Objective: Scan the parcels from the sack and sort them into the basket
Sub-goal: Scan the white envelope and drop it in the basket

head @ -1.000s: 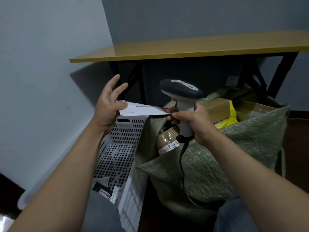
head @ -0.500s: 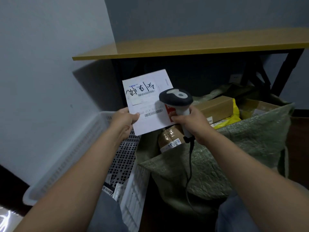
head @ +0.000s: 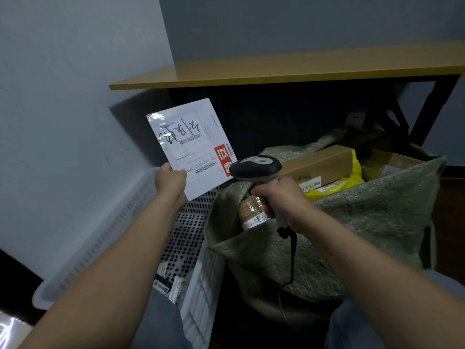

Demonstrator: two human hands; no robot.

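My left hand [head: 171, 182] pinches the lower corner of a flat white envelope parcel [head: 191, 144], held up with its labels and barcodes facing me. My right hand [head: 281, 200] grips the handle of a corded barcode scanner [head: 255, 168], whose dark head sits just right of the envelope's lower edge. Under my right hand stands an open green woven sack [head: 352, 222] holding a long cardboard box [head: 319, 167], a yellow bag [head: 337, 185] and a taped brown parcel [head: 251, 212]. To its left is a white perforated basket [head: 191, 235] with a few small parcels [head: 166, 285] at its bottom.
A wooden table top [head: 276, 71] on black legs spans the back, above the sack. A grey wall [head: 63, 109] closes the left side behind the basket. My knees in grey trousers [head: 352, 326] show at the bottom edge.
My left hand has turned the envelope from edge-on to upright, label side towards me, and raised it. The scanner has shifted a little right and now sits below the envelope's right edge.
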